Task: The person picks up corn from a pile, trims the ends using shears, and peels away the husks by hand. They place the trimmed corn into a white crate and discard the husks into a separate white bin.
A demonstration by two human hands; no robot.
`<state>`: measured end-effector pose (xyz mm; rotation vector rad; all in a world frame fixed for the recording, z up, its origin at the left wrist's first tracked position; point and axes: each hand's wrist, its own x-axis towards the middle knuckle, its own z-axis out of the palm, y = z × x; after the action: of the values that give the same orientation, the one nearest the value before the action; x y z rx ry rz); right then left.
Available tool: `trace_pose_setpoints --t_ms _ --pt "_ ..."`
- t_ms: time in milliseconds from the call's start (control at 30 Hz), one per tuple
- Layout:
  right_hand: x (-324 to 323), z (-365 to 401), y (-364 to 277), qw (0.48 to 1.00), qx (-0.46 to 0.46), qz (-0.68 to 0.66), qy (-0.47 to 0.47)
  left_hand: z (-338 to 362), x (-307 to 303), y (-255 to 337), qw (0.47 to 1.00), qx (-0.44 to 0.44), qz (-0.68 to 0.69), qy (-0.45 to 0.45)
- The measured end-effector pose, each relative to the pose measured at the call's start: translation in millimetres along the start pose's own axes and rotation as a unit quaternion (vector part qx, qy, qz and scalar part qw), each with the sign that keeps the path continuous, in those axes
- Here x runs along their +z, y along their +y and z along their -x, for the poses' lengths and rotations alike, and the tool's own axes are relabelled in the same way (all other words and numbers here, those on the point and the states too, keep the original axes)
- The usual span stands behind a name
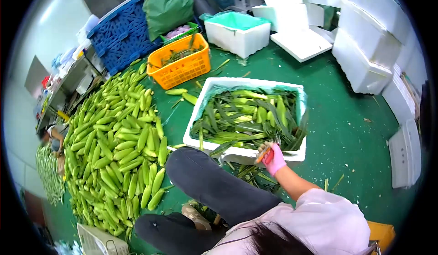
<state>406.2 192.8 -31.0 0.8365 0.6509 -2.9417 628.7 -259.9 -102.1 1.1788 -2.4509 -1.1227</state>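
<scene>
My right hand (274,162), in a pink glove with bare fingertips, is closed around red-handled pruning shears (263,154). It hovers at the near edge of a white foam box (237,152) lined with green plastic. Inside that box lie green corn cobs (280,111) in their husks, mixed with long loose leaves (214,118). My left hand is not visible. Left of my knees spreads a large heap of corn in husks (114,152).
Beyond the box stands an orange basket (182,70) holding leaf scraps. Behind are a lined foam box (237,43), blue pallets (121,34) and a green sack (169,9). Foam boxes (365,50) are stacked on the right. Another person (55,141) is at far left.
</scene>
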Motion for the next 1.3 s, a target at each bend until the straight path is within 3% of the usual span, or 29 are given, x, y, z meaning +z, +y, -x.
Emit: trace_pose_setpoints --t_ms 100,133,200,267,333,367,433,500,567,633,667,700,733,767,800,833,900,933,967,1000,1033,1067,1100,1133,1167,1200,1233,1300 --pt "-34 59 -20 0.987 -0.057 0.147 0.037 1 9 -1 0.997 -0.008 0.030 -0.067" --pt "-45 73 -21 0.974 -0.126 0.185 0.047 2 11 -3 0.995 -0.012 0.039 -0.086" --pt "-71 86 -30 0.904 -0.239 0.335 0.117 4 8 -11 0.992 -0.024 0.055 -0.113" --pt "-83 93 -33 0.858 -0.332 0.329 0.213 5 2 -23 0.988 -0.047 0.068 -0.129" --pt "-56 114 -48 0.879 -0.279 0.235 0.307 7 -8 -41 0.985 -0.077 0.079 -0.130" --pt "-73 87 -55 0.859 -0.343 0.185 0.333 9 -13 -53 0.984 -0.097 0.087 -0.124" --pt "-125 48 -85 0.875 -0.224 0.146 0.403 13 -33 -78 0.979 -0.146 0.101 -0.103" --pt "-147 7 -100 0.866 -0.258 0.124 0.409 23 -65 -112 0.970 -0.202 0.114 -0.065" --pt "-127 0 -111 0.833 -0.257 0.271 0.408 31 -119 -153 0.964 -0.232 0.127 0.003" --pt "-173 -60 -144 0.828 -0.361 0.310 0.296 11 -193 -176 0.973 -0.157 0.116 0.120" --pt "-163 -69 -159 0.905 -0.250 0.225 0.262 -26 -224 -167 0.968 0.005 -0.006 0.250" --pt "-155 -78 -167 0.927 -0.230 0.208 0.213 -59 -261 -103 0.958 -0.056 0.043 0.277" --pt "-142 -78 -176 0.932 -0.219 0.209 0.200 -94 -291 -47 0.956 -0.013 0.025 0.292" --pt "-115 -74 -176 0.952 -0.190 0.167 0.172 -137 -297 2 0.932 0.068 0.102 0.341" --pt "-89 -64 -172 0.959 -0.189 0.156 0.142 -170 -295 54 0.937 0.121 0.059 0.322" --pt "-99 -74 -176 0.936 -0.232 0.200 0.173 -204 -274 106 0.935 0.194 0.107 0.279" --pt "-95 -70 -174 0.895 -0.272 0.276 0.223 -239 -204 230 0.974 0.202 0.013 0.100" --pt "-105 -78 -175 0.913 -0.243 0.259 0.201 -253 -148 276 0.972 0.219 0.084 0.006" --pt "-125 -84 -179 0.928 -0.216 0.244 0.179 -253 -98 335 0.968 0.237 -0.015 -0.082" --pt "-140 -86 -186 0.942 -0.192 0.230 0.153 -282 -28 349 0.944 0.255 0.036 -0.208" --pt "-139 -81 -188 0.937 -0.177 0.244 0.179 -269 33 392 0.926 0.265 0.016 -0.270" --pt "-125 -73 -182 0.931 -0.170 0.256 0.198 -279 106 400 0.873 0.443 -0.049 -0.199" --pt "-102 -59 -169 0.939 -0.185 0.226 0.183 -285 171 422 0.850 0.465 -0.137 -0.205" --pt "-174 -86 -190 0.948 -0.175 0.248 0.092 -278 213 453 0.836 0.428 -0.233 -0.252" --pt "-234 -104 -211 0.951 -0.162 0.249 0.087 -267 248 474 0.849 0.374 -0.250 -0.276" --pt "-311 -131 -242 0.964 -0.200 0.109 0.136 -277 309 468 0.878 0.339 -0.205 -0.269" --pt "-283 -114 -241 0.950 -0.168 0.183 0.189 -290 337 476 0.864 0.272 -0.171 -0.387" --pt "-181 -80 -219 0.917 -0.112 0.274 0.268 -298 354 493 0.873 0.263 -0.153 -0.381"
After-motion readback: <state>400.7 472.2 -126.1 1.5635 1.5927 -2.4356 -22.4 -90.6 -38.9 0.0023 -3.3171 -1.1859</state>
